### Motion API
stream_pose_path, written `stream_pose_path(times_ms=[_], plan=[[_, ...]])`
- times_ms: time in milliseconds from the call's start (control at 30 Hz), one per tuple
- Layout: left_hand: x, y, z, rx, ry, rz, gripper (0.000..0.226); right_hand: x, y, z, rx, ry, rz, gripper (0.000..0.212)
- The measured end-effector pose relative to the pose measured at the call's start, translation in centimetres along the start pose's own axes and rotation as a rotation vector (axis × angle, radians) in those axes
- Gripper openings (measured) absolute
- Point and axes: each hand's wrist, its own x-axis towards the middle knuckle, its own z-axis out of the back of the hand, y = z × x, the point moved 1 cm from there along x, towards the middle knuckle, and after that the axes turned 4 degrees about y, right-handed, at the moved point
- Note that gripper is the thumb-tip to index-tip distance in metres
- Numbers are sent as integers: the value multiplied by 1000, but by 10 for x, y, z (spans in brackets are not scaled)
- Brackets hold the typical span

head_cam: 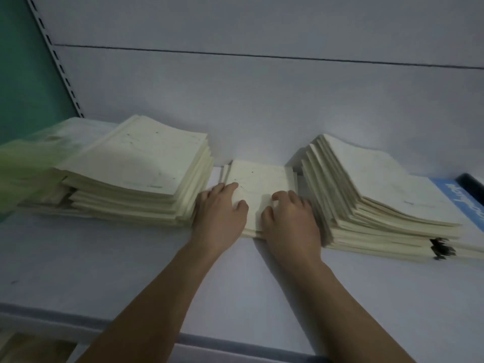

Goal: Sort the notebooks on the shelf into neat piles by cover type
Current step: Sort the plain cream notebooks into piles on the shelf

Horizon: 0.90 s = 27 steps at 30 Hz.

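Note:
Three piles of cream-covered notebooks lie on a white shelf [131, 263]. The left pile [136, 169] is tall and a bit fanned. The right pile [372, 195] is tall and leans, its edges splayed. Between them sits a low middle pile [259, 176]. My left hand [218, 216] rests on the near left part of the middle pile, fingers spread on its top cover. My right hand [289, 221] lies on its near right part with fingers slightly bent, against the right pile's side. Whether either hand grips the pile's edge is hidden.
A blurred green-tinted stack [31, 163] lies at the far left. A blue printed sheet [461, 197] and a dark object [471, 182] sit at the right edge. The shelf's back panel [262, 100] stands behind the piles. A lower shelf with tan items [28, 349] shows bottom left.

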Motion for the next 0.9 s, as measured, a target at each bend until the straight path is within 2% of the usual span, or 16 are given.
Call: stream_pose_path(times_ms=[167,300,433,500,567,667,700,800,900], plan=[[2,-3,1,38,-18,-2,46,1,0,0,7,-23,3,21],[2,-4,7,-35,-14,27,44,1,-3,0,-8,-57,4,25],[0,-5,4,104,-39,-27,42,4,-2,-3,-69,-59,18,24],[-10,-13,10,51,-96,-104,41,0,6,4,-140,-61,5,23],[-27,-30,26,-44,-131,-283,40,-8,18,11,-227,-79,25,28],[-48,-52,76,-62,-206,-570,37,-15,49,21,-299,-60,162,42],[-46,-53,102,-54,-248,-603,35,-15,65,28,-242,-74,208,42],[-21,-31,182,57,-281,-478,34,-11,131,53,22,-114,323,37],[8,17,240,206,-172,-232,42,-1,193,58,-42,29,426,51]])
